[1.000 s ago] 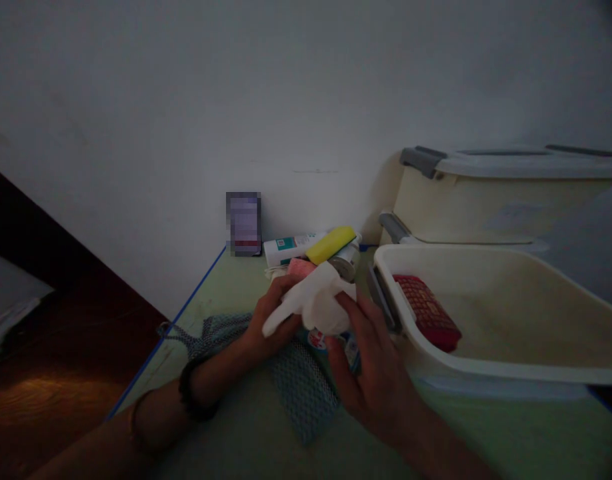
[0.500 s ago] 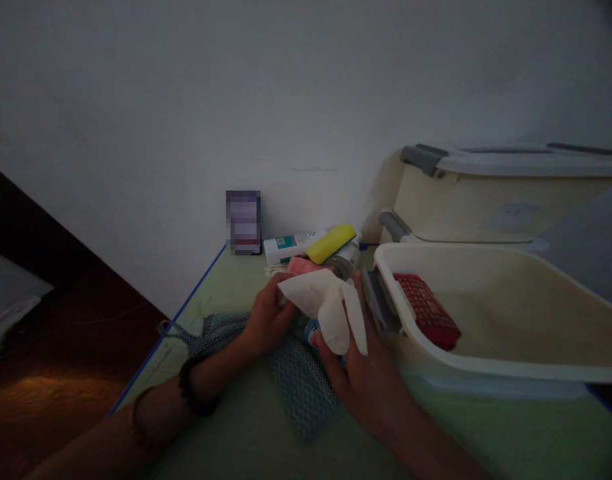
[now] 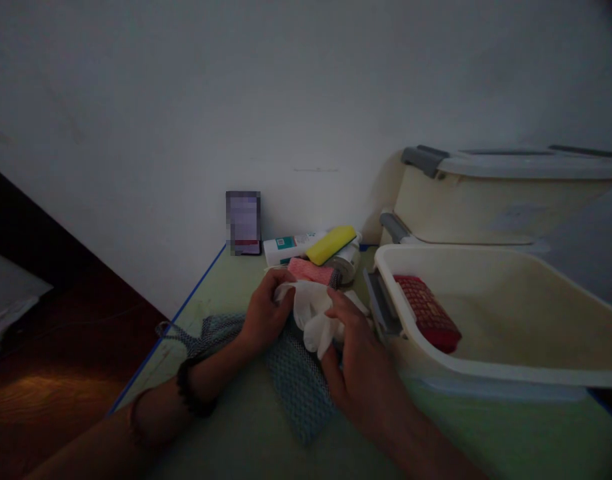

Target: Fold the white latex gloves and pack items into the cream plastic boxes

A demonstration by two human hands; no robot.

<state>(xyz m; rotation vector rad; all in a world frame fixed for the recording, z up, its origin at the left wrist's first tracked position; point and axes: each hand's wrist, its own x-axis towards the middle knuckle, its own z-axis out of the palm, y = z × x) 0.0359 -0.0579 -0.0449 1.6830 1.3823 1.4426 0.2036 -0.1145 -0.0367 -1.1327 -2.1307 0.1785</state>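
Both of my hands meet over a crumpled white cloth low above the green table. My left hand grips its left side, fingers curled. From the right my right hand pinches the cloth with thumb and fingers. Something lies wrapped under the cloth; I cannot make it out. A blue-grey mesh cloth is spread beneath the hands. Just behind them are a pink sponge, a yellow sponge and a white tube with teal print.
An open cream plastic bin stands right of my hands with a red woven item inside. A second lidded cream bin sits behind it by the white wall. Blue tape edges the table; dark floor lies to the left.
The white cloth was held higher and spread out; both hands have brought it down and bunched it together. The printed item seen under it earlier is covered.
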